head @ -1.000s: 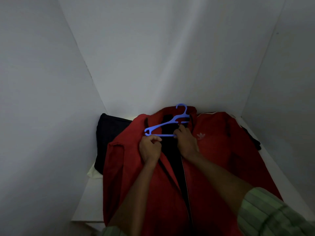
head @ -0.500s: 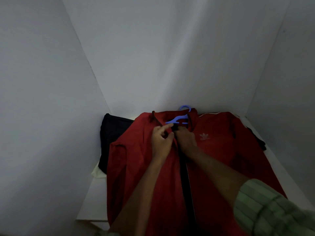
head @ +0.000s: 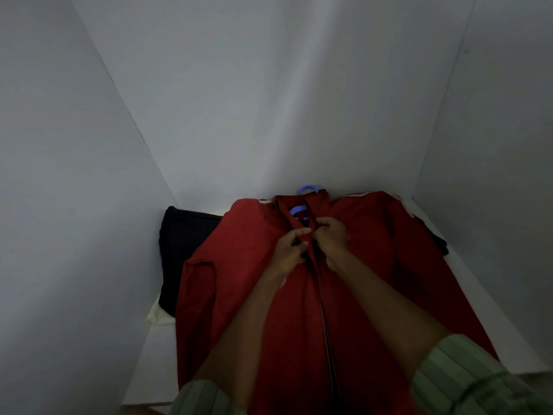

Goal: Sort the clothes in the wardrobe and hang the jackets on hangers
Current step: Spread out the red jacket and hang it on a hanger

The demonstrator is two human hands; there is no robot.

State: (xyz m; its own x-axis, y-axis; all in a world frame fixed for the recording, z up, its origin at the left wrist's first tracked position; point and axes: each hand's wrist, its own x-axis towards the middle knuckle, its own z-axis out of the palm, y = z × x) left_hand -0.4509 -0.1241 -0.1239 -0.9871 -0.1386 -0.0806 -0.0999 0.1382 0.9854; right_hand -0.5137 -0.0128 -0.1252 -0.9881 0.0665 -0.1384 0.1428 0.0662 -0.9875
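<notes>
Since a sec ago: front panels pulled shut over blue hanger (head: 299, 209), only hook poking past collar. Red jacket (head: 239, 265) flat on wardrobe shelf (head: 155, 354). Left hand (head: 291, 250), right hand (head: 333, 235) pinching front edges together, probably lining up zip.

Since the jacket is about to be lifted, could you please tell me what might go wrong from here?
1. The blue plastic hanger is mostly hidden inside the red zip-up jacket, so whether both shoulders sit on it cannot be seen; one may slip off when lifted.
2. The left hand and right hand pinch the front edges near the collar; fabric could catch in the zip.
3. The jacket overlaps the black folded garment, which may be dragged along.
</notes>
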